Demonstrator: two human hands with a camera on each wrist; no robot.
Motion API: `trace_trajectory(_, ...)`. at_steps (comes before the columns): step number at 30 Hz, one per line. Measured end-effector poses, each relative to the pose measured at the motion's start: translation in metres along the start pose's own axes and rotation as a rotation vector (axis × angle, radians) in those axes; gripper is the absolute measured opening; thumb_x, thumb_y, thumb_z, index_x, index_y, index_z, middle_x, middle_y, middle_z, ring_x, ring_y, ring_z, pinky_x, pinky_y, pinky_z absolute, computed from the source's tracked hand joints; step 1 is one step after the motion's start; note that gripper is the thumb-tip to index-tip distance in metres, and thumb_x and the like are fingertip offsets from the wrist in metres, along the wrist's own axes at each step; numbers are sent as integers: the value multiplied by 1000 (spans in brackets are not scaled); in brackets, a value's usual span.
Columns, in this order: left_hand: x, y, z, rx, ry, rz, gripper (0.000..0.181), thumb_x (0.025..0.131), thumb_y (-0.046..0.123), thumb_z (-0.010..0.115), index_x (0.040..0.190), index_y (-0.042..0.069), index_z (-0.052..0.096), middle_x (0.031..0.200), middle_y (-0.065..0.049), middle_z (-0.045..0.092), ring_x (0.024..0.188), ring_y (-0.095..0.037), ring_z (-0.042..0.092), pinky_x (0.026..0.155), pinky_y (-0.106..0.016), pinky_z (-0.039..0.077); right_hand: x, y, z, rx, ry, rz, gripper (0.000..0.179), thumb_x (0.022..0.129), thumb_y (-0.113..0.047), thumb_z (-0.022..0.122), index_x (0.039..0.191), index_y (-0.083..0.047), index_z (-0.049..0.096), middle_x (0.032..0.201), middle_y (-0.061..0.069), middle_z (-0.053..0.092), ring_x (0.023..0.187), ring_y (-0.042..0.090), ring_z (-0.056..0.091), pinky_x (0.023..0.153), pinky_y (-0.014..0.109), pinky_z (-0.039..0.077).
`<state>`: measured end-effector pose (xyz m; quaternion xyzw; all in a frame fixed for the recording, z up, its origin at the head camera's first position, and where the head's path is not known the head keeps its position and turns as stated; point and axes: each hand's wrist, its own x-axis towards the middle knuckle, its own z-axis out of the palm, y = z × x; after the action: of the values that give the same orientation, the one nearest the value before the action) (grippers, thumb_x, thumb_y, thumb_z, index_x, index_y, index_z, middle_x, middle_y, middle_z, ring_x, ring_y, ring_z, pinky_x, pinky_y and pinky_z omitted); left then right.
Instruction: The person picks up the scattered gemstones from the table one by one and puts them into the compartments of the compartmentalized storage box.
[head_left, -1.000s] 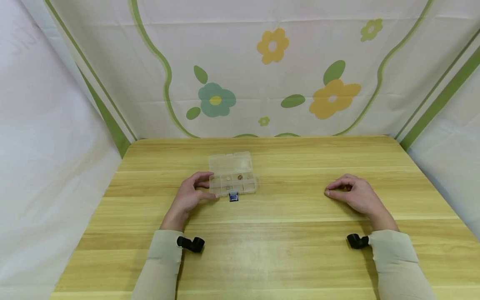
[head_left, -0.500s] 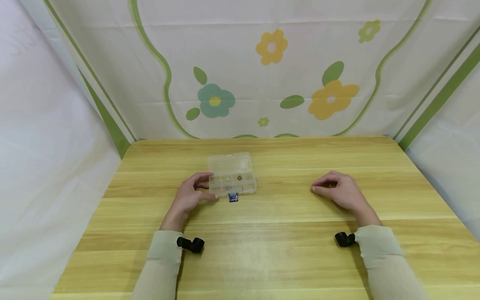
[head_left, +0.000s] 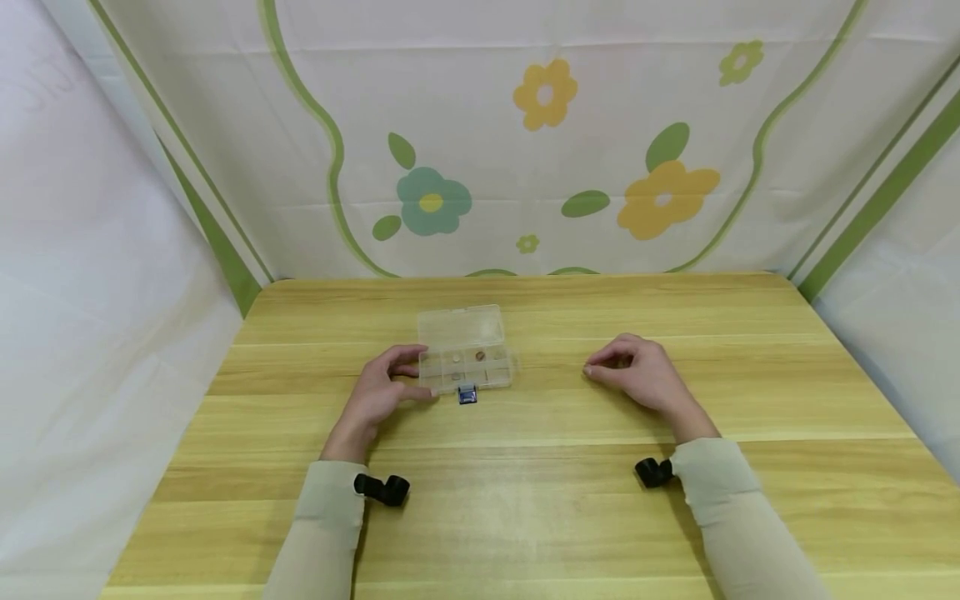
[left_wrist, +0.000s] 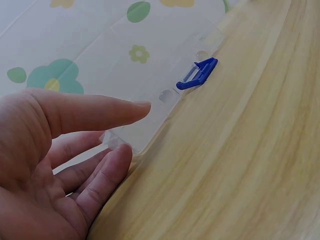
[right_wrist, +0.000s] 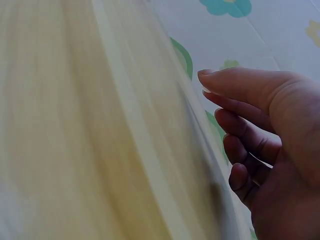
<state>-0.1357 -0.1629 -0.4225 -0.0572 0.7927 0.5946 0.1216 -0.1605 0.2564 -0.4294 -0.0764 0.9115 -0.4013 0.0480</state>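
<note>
A clear plastic compartment box [head_left: 465, 367] lies on the table with its lid [head_left: 460, 327] folded back. My left hand [head_left: 381, 392] holds its left end, thumb along the front side and fingers around the back. A blue latch [left_wrist: 198, 74] hangs from the box's front. Inside sit a brown round piece [head_left: 480, 356] and a few small pale pieces, too small to identify. To the right of the box, my right hand [head_left: 633, 372] pinches a tiny piece between thumb and forefinger, mostly covered by the fingertips. The other fingers of that hand are loosely curled.
The wood-grain table [head_left: 525, 500] stretches around both hands. A white cloth [head_left: 495, 150] with printed flowers hangs behind its far edge, and white cloth also hangs at both sides. Each sleeve carries a black wrist camera [head_left: 654, 472].
My right hand has moved left across the table toward the box, thumb and forefinger still together. The left hand and the box have stayed in place.
</note>
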Motion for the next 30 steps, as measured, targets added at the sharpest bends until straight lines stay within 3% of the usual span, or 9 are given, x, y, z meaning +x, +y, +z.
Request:
trace_trajectory(17,3,-3,0,8,7,-15,76,78,2,92,147,19,64,149,-8,61,125,-29,55,110,-46,41,13,-20,24,52,-15,-55,9,93,-34,87,99,-27,85,103,0,74,88,22,58,78,34,48)
trace_trajectory(30,1,1,0,11,6,-7,77,78,3,93,148,16,64,150,-11,60,127,-30,55,110,-47,41,20,-40,40,85,-14,-69,8,92,-29,87,99,-26,85,104,-1,73,90,23,57,79,35,48)
